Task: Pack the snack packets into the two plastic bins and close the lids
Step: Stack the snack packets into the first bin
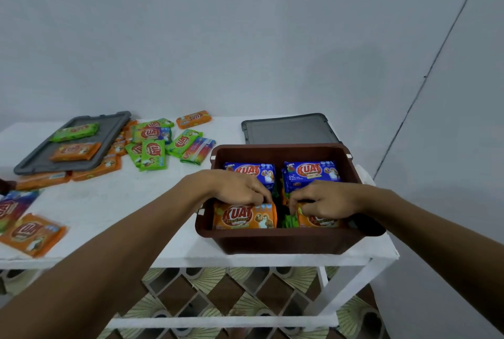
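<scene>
A brown plastic bin stands on the right part of the white table. Inside it, two blue packets lie at the back and two orange packets at the front. My left hand pinches the top edge of the front-left orange packet. The other orange packet, at the front right, is gripped along its top by my right hand. Green packets stand on edge between the two orange ones.
A grey lid lies behind the bin. A second grey lid at the left carries a green and an orange packet. Several loose green and orange packets are scattered mid-table. More packets lie at the front left edge.
</scene>
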Tool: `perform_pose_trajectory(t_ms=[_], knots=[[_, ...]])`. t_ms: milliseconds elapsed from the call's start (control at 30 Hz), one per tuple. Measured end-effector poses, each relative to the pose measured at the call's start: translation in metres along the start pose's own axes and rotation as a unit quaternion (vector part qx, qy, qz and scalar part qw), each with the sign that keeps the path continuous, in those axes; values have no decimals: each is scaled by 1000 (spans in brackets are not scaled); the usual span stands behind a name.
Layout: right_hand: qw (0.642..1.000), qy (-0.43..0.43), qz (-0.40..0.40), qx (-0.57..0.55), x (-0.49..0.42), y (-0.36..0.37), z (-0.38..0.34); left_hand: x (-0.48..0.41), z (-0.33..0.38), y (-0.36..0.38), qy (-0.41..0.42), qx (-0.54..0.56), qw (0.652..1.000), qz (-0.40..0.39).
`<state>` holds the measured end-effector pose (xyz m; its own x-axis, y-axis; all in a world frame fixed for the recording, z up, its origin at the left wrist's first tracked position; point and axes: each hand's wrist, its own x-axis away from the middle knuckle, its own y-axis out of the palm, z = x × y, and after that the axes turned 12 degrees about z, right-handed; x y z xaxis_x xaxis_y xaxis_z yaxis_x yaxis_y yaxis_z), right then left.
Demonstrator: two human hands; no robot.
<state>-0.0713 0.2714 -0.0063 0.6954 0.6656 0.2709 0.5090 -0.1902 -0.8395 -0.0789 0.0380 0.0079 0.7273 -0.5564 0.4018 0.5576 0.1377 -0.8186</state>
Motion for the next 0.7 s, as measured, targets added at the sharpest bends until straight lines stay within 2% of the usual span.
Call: perform_pose_trajectory(t_ms=[133, 467, 533, 600, 633, 700], knots=[[1000, -5, -22, -10, 4, 0, 2, 1, 0, 2, 5, 8, 1000, 11], [999, -9, 31, 2, 8, 2, 0, 3, -4, 2, 9, 15, 999, 30], [993, -44, 104, 24, 9, 0, 0, 4, -5, 1, 49, 35, 994, 87], [973, -80, 199, 91, 7, -5, 2, 6, -9, -2, 88, 74, 976, 183], [957, -100, 233, 140, 6, -9, 2, 6, -13, -4, 103, 62, 966, 228], [939, -130, 234, 218, -1, -14, -1, 1, -20, -8, 119, -27, 950, 287]])
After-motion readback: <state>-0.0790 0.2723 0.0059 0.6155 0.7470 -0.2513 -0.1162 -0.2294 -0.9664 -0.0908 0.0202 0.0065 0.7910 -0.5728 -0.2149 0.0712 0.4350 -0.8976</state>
